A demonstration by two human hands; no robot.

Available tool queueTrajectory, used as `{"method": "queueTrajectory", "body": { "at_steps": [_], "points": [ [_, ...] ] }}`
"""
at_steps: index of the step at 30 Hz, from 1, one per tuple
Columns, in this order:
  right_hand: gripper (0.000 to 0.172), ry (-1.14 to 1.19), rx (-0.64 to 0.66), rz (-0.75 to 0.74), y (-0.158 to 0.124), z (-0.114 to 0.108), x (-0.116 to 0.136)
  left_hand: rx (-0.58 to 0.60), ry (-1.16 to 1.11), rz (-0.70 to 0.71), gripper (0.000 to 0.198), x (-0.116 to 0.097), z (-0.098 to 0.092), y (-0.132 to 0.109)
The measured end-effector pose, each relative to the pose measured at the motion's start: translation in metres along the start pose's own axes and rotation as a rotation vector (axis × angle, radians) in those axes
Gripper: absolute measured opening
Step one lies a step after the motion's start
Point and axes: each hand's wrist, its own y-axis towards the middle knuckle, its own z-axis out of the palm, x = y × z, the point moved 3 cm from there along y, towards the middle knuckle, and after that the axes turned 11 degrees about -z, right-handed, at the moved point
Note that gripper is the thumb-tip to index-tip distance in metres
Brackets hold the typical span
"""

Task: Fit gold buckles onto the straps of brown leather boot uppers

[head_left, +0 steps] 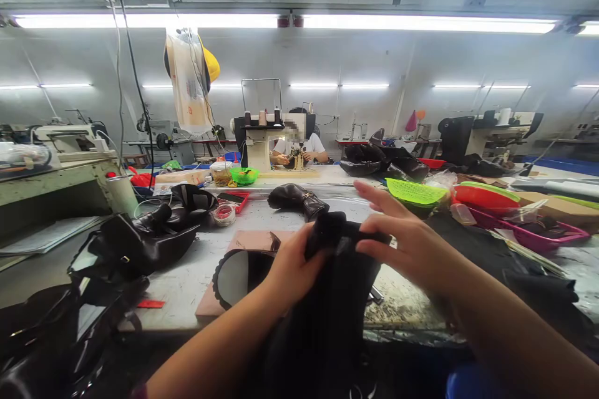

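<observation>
My left hand [292, 265] is closed round the top edge of a black boot upper [327, 305] that stands up from my lap in front of the table. Just right of it, my right hand [405, 237] pinches the same top edge with thumb and lower fingers, while its index finger points left. A black sole-shaped piece with a scalloped rim [236, 274] lies on a brown board [253, 240] just left of my left hand.
Glossy black boot uppers [140, 240] pile at the left of the worktable [187, 274]. Another dark upper [297, 198] lies further back. Green, red and pink plastic baskets [486, 196] stand at right. A person works at a sewing machine [259, 137] across the table.
</observation>
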Motion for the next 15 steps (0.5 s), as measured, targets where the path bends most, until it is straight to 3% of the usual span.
{"method": "queueTrajectory", "body": {
  "at_steps": [4, 6, 8, 10, 12, 15],
  "points": [
    [0.025, 0.036, 0.032, 0.113, 0.006, 0.013, -0.004, -0.04, -0.074, -0.002, 0.035, 0.009, 0.007, -0.014],
    [0.027, 0.013, -0.066, 0.131, 0.005, 0.012, -0.005, 0.025, -0.131, -0.057, 0.037, 0.018, 0.013, -0.022],
    [0.028, -0.004, -0.191, 0.133, 0.002, 0.009, -0.007, 0.157, -0.112, -0.126, 0.035, 0.031, 0.02, -0.031],
    [0.027, -0.007, -0.217, 0.129, -0.002, 0.009, -0.01, 0.272, 0.006, -0.179, 0.026, 0.043, 0.019, -0.041],
    [0.023, 0.014, -0.132, 0.104, -0.005, 0.013, -0.015, 0.378, 0.121, -0.196, 0.024, 0.052, 0.011, -0.047],
    [0.014, 0.068, -0.027, 0.083, -0.006, 0.022, -0.019, 0.764, 0.026, -0.222, 0.041, 0.056, 0.001, -0.052]
  ]
}}
